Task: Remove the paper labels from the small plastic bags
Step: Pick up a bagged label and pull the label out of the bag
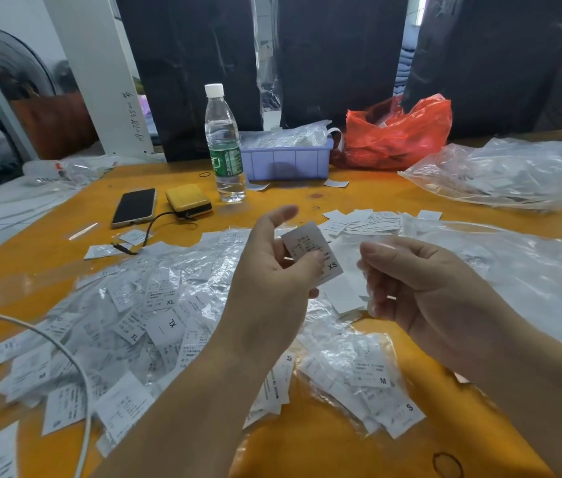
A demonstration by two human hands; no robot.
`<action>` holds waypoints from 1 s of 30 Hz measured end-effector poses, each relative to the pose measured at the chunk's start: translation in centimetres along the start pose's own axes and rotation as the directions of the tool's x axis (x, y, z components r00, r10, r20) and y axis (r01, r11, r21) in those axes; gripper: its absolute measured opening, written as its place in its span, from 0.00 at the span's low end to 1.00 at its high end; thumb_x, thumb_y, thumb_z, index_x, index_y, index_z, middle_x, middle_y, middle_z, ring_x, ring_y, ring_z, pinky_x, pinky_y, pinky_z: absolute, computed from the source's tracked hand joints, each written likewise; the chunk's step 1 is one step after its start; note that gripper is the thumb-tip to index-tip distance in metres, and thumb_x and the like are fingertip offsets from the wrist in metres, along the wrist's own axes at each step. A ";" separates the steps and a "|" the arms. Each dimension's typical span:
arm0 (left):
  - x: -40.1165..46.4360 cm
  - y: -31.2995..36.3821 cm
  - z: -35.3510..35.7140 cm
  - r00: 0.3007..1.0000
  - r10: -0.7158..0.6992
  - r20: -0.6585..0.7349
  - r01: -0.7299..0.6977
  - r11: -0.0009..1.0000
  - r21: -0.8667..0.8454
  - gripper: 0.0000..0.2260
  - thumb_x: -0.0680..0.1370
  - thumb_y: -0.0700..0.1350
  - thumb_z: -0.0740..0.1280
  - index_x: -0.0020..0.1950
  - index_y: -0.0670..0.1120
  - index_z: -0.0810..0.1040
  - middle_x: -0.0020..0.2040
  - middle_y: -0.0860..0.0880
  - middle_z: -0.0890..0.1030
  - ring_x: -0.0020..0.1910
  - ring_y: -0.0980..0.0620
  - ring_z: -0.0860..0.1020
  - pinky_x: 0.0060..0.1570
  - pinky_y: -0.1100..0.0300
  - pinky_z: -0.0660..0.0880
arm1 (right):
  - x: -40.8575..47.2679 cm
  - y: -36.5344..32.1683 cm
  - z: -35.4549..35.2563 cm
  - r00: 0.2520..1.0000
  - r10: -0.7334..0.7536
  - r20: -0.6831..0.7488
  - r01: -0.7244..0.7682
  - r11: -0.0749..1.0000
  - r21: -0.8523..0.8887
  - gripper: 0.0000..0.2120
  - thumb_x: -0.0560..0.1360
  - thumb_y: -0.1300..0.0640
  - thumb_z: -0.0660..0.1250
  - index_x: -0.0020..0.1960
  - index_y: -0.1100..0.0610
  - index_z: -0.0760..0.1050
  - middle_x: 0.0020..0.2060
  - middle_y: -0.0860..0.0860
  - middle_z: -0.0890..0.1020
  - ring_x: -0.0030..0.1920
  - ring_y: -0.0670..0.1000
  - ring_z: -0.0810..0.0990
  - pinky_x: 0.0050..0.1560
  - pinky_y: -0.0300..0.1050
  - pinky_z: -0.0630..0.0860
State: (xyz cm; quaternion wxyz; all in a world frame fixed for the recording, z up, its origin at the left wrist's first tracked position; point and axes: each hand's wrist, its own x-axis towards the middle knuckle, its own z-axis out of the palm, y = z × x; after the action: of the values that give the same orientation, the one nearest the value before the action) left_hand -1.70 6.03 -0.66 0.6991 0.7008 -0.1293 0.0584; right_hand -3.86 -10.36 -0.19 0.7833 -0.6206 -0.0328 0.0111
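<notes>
My left hand [272,267] pinches a white paper label [310,250] marked XS between thumb and fingers, above the middle of the table. Beside it, my right hand [421,284] holds a small clear plastic bag [364,270] in its curled fingers; the bag is nearly see-through and hard to outline. Under both hands lies a heap of small bags with labels inside [141,326], marked XL, M and S. A row of loose labels [366,222] lies just beyond the hands.
On the orange table [307,450] stand a water bottle [224,146], a purple bin [286,160], a red plastic bag [400,132], a phone [134,207] and a yellow case [188,201]. Large clear bags [511,174] lie at right. A white cable [76,367] crosses the left.
</notes>
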 end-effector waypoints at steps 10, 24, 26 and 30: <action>0.7 0.3 -0.2 0.974 -0.225 0.034 0.222 0.908 -0.356 0.06 0.76 0.36 0.67 0.50 0.45 0.79 0.41 0.46 0.83 0.42 0.50 0.82 0.39 0.60 0.78 | -0.2 -0.1 0.1 1.000 -0.012 -0.027 0.013 0.999 0.032 0.11 0.63 0.62 0.70 0.45 0.63 0.82 0.33 0.56 0.82 0.27 0.48 0.76 0.27 0.40 0.76; 0.6 0.6 -0.3 0.968 -0.247 0.047 0.243 0.870 -0.430 0.05 0.77 0.38 0.68 0.51 0.45 0.79 0.38 0.46 0.84 0.36 0.52 0.82 0.33 0.61 0.78 | -0.1 0.0 0.2 0.998 0.012 -0.063 -0.011 1.000 0.015 0.07 0.63 0.56 0.73 0.35 0.56 0.76 0.34 0.56 0.82 0.28 0.49 0.77 0.27 0.41 0.76; 0.6 0.7 -0.4 0.968 -0.247 0.043 0.241 0.873 -0.423 0.05 0.77 0.38 0.68 0.51 0.45 0.79 0.38 0.46 0.84 0.36 0.52 0.82 0.33 0.61 0.78 | -0.1 0.0 0.1 0.999 0.003 -0.052 -0.002 1.000 0.022 0.07 0.62 0.54 0.73 0.33 0.55 0.76 0.33 0.55 0.82 0.29 0.49 0.77 0.28 0.41 0.75; 0.6 0.6 -0.3 0.970 -0.240 0.042 0.237 0.890 -0.389 0.05 0.77 0.38 0.68 0.50 0.46 0.79 0.38 0.46 0.84 0.35 0.52 0.82 0.32 0.61 0.77 | -0.2 -0.1 0.1 0.999 -0.010 -0.042 0.010 1.000 0.009 0.09 0.60 0.52 0.75 0.33 0.55 0.77 0.33 0.53 0.81 0.30 0.48 0.77 0.29 0.42 0.76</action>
State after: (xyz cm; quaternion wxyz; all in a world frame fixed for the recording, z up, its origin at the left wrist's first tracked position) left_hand -1.22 6.31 0.10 0.8271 0.5574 -0.0491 -0.0522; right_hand -4.07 -10.30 -0.09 0.7867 -0.6170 -0.0194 -0.0058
